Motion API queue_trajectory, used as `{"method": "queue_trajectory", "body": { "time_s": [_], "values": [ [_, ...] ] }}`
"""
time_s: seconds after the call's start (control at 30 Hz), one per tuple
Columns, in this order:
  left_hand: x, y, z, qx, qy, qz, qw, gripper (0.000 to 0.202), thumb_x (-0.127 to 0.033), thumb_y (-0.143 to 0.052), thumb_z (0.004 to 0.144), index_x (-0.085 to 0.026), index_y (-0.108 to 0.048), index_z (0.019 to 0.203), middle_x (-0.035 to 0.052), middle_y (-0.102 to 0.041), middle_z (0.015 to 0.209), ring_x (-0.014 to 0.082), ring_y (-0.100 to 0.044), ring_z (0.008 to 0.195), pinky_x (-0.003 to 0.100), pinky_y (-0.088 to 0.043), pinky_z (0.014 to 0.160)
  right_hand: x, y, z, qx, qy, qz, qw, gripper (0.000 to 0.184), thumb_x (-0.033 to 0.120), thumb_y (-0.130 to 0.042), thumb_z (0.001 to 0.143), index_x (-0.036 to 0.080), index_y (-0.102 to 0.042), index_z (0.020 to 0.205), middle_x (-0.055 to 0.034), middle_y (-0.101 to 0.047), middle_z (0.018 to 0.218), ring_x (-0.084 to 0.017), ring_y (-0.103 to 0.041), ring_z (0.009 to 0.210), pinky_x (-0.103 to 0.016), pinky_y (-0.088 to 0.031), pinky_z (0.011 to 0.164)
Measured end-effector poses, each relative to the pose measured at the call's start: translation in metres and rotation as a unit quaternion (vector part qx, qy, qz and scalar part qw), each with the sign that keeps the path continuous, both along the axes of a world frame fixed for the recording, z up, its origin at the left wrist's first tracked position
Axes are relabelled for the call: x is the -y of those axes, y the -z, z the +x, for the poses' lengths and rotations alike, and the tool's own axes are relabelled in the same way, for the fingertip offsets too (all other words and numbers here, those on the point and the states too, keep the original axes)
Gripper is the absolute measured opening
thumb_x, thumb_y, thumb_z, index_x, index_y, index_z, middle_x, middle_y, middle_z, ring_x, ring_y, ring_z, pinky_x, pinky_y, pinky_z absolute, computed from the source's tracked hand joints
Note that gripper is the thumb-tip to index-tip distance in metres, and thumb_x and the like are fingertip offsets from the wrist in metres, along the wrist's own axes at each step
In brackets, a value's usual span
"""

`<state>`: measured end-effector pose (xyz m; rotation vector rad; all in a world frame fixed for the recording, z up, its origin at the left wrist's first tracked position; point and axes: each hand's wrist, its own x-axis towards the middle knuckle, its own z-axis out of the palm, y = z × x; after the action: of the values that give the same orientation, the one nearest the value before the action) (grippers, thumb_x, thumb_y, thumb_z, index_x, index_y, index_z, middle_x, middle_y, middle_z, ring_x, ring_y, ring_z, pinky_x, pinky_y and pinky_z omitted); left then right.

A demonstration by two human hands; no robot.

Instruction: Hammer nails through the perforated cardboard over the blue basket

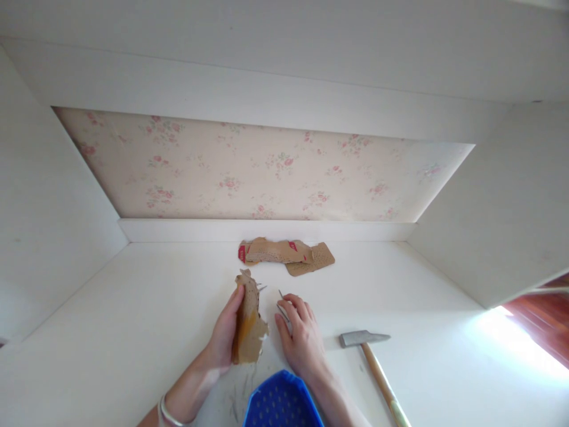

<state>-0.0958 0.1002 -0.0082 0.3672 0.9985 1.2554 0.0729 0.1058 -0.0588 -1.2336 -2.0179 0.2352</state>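
Note:
My left hand [223, 332] is closed around a torn piece of brown cardboard [249, 338], held upright, with an orange-yellow stain and ragged edges. Thin nails [262, 288] show at the cardboard's right edge; whether they stick in it or lie behind it I cannot tell. Close by on the right, my right hand [300, 332] has its fingers curled, with thin metal nails [283, 312] at the thumb and fingertips. A blue plastic container [284, 403] with a dotted inside sits below and between the hands, cut off by the bottom edge.
Torn cardboard pieces [280, 251] with red print lie near the back ledge. A hammer [365, 338] with a wooden handle rests on the white surface [155, 296] to the right. White panels enclose both sides, and flowered wallpaper [267, 166] covers the back.

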Motion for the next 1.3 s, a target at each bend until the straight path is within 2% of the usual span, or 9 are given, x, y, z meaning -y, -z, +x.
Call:
{"method": "queue_trajectory", "body": {
  "time_s": [0.13,0.3,0.43,0.53,0.7,0.93,1.03,1.17,1.3],
  "values": [
    [0.002,0.0,-0.004,0.074,0.076,-0.029,0.994,0.038,-0.055,-0.064,0.084,-0.018,-0.067,0.077,-0.0027,-0.06,0.05,0.0106,-0.054,0.035,0.02,-0.042,0.037,-0.001,0.002,0.0,-0.018,0.011,-0.01,1.0,0.025,0.019,-0.049,0.097,0.021,-0.055,0.121,-0.0105,-0.063,0.119,-0.024,-0.058,0.11,-0.042,-0.05,0.095],
    [0.005,0.005,-0.002,0.039,0.093,-0.009,0.995,0.023,-0.039,-0.074,0.079,-0.016,-0.072,0.085,-0.0009,-0.064,0.052,0.0137,-0.06,0.044,0.022,-0.048,0.049,-0.002,0.003,0.0,-0.035,0.016,-0.015,0.999,0.037,0.022,-0.048,0.099,0.018,-0.047,0.136,-0.0136,-0.06,0.128,-0.027,-0.055,0.116,-0.046,-0.049,0.097],
    [0.006,0.005,0.001,0.008,0.117,0.037,0.992,0.022,-0.034,-0.076,0.077,-0.015,-0.072,0.089,0.0033,-0.072,0.069,0.0161,-0.066,0.057,0.024,-0.05,0.058,-0.002,0.0,0.0,-0.041,-0.018,-0.012,0.999,0.026,0.02,-0.048,0.099,0.023,-0.061,0.121,-0.0085,-0.065,0.119,-0.024,-0.057,0.109,-0.042,-0.049,0.094],
    [0.006,0.006,0.001,0.0,0.122,0.048,0.991,0.022,-0.031,-0.077,0.074,-0.014,-0.072,0.086,0.0028,-0.07,0.07,0.0152,-0.064,0.059,0.023,-0.049,0.059,-0.001,-0.003,0.0,-0.052,-0.037,-0.011,0.998,0.02,0.02,-0.048,0.099,0.024,-0.067,0.106,-0.0062,-0.068,0.107,-0.023,-0.059,0.1,-0.039,-0.05,0.089],
    [0.004,0.011,-0.001,-0.02,0.121,0.067,0.99,0.023,-0.028,-0.076,0.072,-0.013,-0.073,0.089,0.0029,-0.07,0.073,0.015,-0.064,0.063,0.023,-0.049,0.06,0.002,-0.009,0.001,-0.077,-0.04,-0.013,0.996,0.019,0.02,-0.053,0.097,0.022,-0.064,0.112,-0.0083,-0.067,0.107,-0.024,-0.059,0.099,-0.04,-0.049,0.088],
    [0.004,0.013,0.001,-0.029,0.115,0.061,0.991,0.025,-0.03,-0.081,0.067,-0.014,-0.073,0.084,0.0035,-0.069,0.067,0.0153,-0.062,0.057,0.024,-0.048,0.058,0.004,-0.015,0.002,-0.104,-0.068,-0.007,0.992,0.02,0.017,-0.049,0.098,0.022,-0.068,0.099,-0.0067,-0.07,0.097,-0.022,-0.059,0.09,-0.037,-0.05,0.082],
    [0.004,0.016,0.001,-0.04,0.144,0.085,0.985,0.024,-0.033,-0.08,0.071,-0.013,-0.073,0.083,0.0034,-0.069,0.067,0.0146,-0.062,0.056,0.024,-0.047,0.059,0.004,-0.018,0.004,-0.112,-0.078,-0.014,0.991,0.022,0.016,-0.048,0.098,0.023,-0.069,0.1,-0.006,-0.072,0.096,-0.022,-0.058,0.088,-0.036,-0.05,0.08],
    [0.004,0.022,0.001,-0.064,0.172,0.129,0.975,0.022,-0.031,-0.078,0.075,-0.011,-0.073,0.082,0.0041,-0.068,0.069,0.0144,-0.062,0.061,0.023,-0.047,0.062,0.005,-0.015,0.005,-0.117,-0.096,-0.032,0.988,0.025,0.014,-0.05,0.096,0.026,-0.072,0.099,-0.0042,-0.072,0.095,-0.022,-0.057,0.086,-0.036,-0.049,0.079],
    [0.003,0.025,0.004,-0.05,0.147,0.112,0.982,0.021,-0.029,-0.079,0.073,-0.012,-0.073,0.084,0.0058,-0.071,0.075,0.0165,-0.065,0.066,0.025,-0.049,0.064,0.005,-0.009,0.002,-0.154,-0.078,-0.047,0.984,0.024,0.018,-0.051,0.096,0.026,-0.07,0.108,-0.0054,-0.07,0.105,-0.021,-0.059,0.095,-0.036,-0.049,0.086]
  ]
}}
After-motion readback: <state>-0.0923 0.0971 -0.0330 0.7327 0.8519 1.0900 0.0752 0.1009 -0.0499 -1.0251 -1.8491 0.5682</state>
